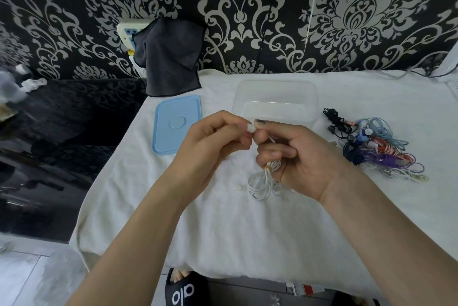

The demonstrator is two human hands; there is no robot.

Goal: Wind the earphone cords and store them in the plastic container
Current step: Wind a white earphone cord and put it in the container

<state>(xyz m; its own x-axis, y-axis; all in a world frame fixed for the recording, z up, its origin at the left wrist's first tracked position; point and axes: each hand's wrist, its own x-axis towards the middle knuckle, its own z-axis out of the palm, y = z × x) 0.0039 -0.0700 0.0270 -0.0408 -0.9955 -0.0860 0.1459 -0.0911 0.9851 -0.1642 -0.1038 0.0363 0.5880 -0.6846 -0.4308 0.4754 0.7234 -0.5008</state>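
A white earphone cord is wound into loops, bound near the top by a small yellowish band, and hangs onto the towel. My right hand holds the bundle, fingers curled round it. My left hand pinches a small white end piece of the cord against the right thumb. Behind the hands stands the clear plastic container, with nothing visible inside. Its light blue lid lies flat to the left. A tangled heap of coloured earphones lies at the right.
A white towel covers the table. A dark grey cloth hangs over a wall socket at the back left. A tiny white bit lies on the towel beside the loops. A black slipper shows below the table edge.
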